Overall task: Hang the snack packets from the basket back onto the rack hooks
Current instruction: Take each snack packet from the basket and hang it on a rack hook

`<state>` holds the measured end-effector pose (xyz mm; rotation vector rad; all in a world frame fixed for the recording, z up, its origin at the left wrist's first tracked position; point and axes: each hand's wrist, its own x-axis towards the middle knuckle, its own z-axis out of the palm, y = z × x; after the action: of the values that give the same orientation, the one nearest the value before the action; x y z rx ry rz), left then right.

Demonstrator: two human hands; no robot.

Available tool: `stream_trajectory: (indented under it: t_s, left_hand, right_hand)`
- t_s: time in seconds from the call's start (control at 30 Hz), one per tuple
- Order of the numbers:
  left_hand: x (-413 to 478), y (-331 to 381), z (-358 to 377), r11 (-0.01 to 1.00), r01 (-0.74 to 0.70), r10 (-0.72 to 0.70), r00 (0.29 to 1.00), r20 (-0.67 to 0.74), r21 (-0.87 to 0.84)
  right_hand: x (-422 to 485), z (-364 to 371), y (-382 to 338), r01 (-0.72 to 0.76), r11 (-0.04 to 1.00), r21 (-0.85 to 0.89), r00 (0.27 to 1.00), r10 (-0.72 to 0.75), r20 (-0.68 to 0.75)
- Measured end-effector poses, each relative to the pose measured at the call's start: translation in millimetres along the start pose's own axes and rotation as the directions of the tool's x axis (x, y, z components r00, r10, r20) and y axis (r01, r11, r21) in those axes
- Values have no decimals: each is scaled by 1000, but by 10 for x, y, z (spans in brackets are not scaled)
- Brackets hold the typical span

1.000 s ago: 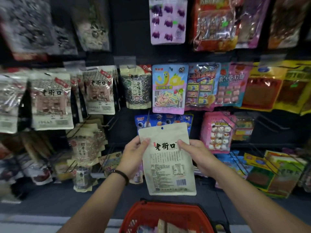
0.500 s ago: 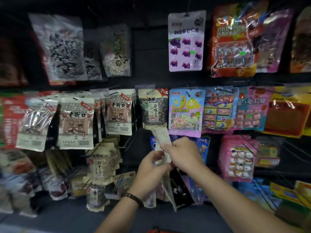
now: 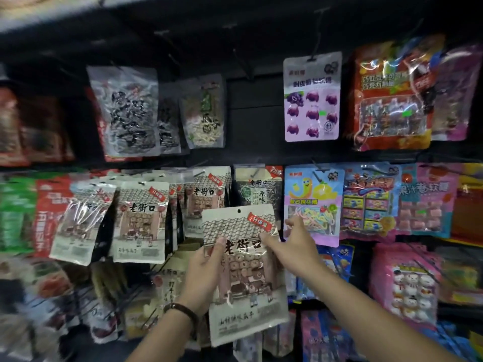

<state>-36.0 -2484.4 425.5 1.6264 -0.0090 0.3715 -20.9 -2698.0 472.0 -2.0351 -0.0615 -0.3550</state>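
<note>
Cream snack packet [image 3: 243, 270], one, left hand [image 3: 206, 278] gripping its side edge, right hand [image 3: 295, 244] pinching upper corner

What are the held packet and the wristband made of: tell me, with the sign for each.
Packet: glossy printed plastic film, by its glare streaks and wrinkles. Wristband: dark brown, perhaps beads or leather; too blurred to tell.

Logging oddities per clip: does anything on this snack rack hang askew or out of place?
One shiny cream snack packet left in the middle row hangs tilted, bottom swung left, unlike its straight cream neighbour. Lower-left packets look jumbled, though blurred. The held roof-print cream packet is simply unhung.
</note>
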Motion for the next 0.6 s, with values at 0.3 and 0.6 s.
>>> stream_trajectory:
  t_s: [0.3,0.6]
  left_hand:
    - [662,80,-718,993,107,-106,994,-20,57]
    - [1316,149,-956,992,44,-57,993,-104,-118]
  right_hand:
    - [558,625,-215,98,966,238,969,-146,197]
    - [988,1244,-503,74,962,264,983,-116,145]
